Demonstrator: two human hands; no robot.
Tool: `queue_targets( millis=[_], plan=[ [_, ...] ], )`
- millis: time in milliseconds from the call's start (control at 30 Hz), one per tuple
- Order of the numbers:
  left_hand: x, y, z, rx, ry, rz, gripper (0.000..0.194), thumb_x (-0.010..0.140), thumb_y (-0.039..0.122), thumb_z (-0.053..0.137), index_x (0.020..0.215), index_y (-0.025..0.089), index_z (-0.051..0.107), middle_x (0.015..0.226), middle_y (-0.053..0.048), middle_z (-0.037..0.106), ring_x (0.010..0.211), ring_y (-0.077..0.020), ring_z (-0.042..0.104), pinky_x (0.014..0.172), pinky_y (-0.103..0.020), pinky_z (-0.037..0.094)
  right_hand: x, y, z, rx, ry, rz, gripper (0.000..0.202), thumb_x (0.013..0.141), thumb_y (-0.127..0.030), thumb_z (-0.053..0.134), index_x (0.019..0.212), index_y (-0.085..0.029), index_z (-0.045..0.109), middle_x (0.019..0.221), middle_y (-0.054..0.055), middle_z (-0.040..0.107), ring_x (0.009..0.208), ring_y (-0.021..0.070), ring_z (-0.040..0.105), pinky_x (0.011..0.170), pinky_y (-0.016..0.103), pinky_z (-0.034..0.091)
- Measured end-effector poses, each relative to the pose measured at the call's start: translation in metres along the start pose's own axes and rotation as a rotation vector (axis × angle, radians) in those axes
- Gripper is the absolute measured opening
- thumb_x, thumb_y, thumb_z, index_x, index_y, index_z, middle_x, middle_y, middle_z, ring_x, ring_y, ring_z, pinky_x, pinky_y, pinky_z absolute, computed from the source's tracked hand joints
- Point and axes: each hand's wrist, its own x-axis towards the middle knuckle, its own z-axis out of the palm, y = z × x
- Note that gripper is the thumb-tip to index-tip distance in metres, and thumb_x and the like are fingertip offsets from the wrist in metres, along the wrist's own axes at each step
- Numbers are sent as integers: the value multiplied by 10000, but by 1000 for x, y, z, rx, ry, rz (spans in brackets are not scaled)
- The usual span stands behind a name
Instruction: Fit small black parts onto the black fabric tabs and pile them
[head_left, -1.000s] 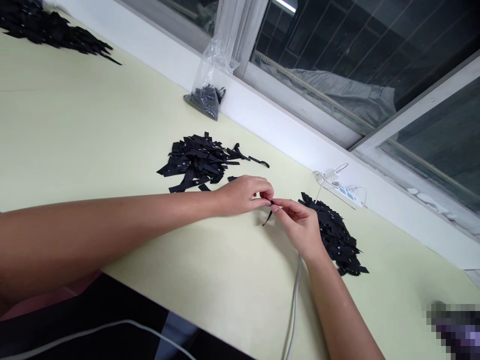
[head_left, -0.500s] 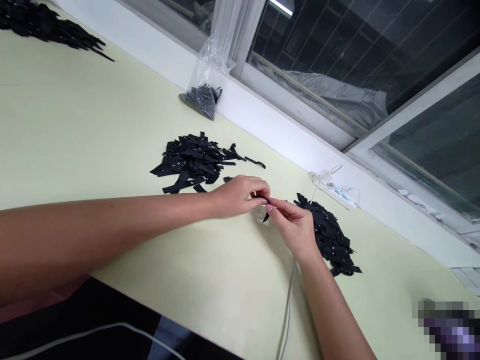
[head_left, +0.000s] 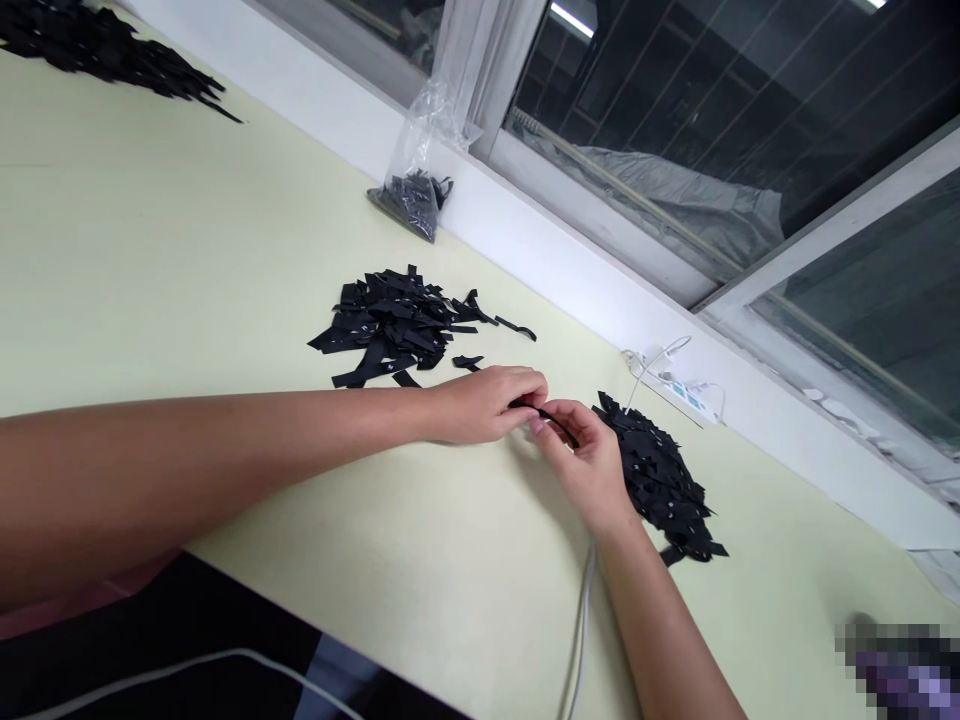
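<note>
Between my two hands is a short black fabric strip (head_left: 559,425), held just above the table. My left hand (head_left: 491,402) pinches one end, its fingers partly covering the strip. My right hand (head_left: 589,462) grips the strip close by, thumb and fingertips meeting my left fingertips, and the other end curves into its palm. Behind my left hand lies a loose pile of black strips (head_left: 394,325), some with small white marks. A second pile of black strips (head_left: 664,480) lies just right of my right hand.
At the back, a clear plastic bag (head_left: 412,195) with black pieces leans near the window ledge. Another dark heap (head_left: 112,55) lies far left. A white power strip (head_left: 682,395) sits by the wall. A pale cable (head_left: 583,620) runs under my right forearm across the table (head_left: 390,560).
The strip's free end, which hung down between my hands, now lies along my right palm. My right fingers have curled and shifted on it; my left hand stays pinched.
</note>
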Motion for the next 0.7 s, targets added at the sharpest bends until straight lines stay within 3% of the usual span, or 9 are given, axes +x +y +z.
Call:
queue_targets(
  millis=[133, 433, 567, 700],
  plan=[
    [-1, -2, 1, -35, -14, -20, 60, 930, 218, 525, 931, 179, 570, 900, -33, 633, 794, -149, 535, 717, -294, 407, 3, 1, -3, 55, -20, 37, 277, 846, -443, 698, 962, -192, 696, 931, 54, 718, 755, 153, 632, 714, 289, 526],
    [-1, -5, 5, -222, 18, -149, 124, 918, 261, 560, 1015, 191, 594, 1005, -46, 673, 863, -149, 611, 724, -287, 465, 7, 1, -16, 98, 57, 116, 349, 791, -489, 738, 966, -188, 706, 753, 17, 663, 605, 122, 527, 599, 271, 458],
    [-1, -6, 2, -166, 72, -170, 148, 907, 261, 572, 1038, 198, 602, 1060, -55, 674, 883, -153, 618, 733, -292, 481, 11, 8, -59, -93, 267, 227, 417, 706, -512, 765, 948, -174, 729, 684, 23, 645, 604, 159, 551, 555, 278, 417],
    [-1, -7, 0, -75, 112, -165, 124, 915, 237, 556, 1022, 192, 599, 1068, -57, 677, 924, -164, 610, 820, -324, 483, 11, 27, -122, -573, 487, 394, 321, 726, -431, 708, 955, -210, 749, 825, 63, 713, 719, 238, 618, 671, 363, 463]
  ],
)
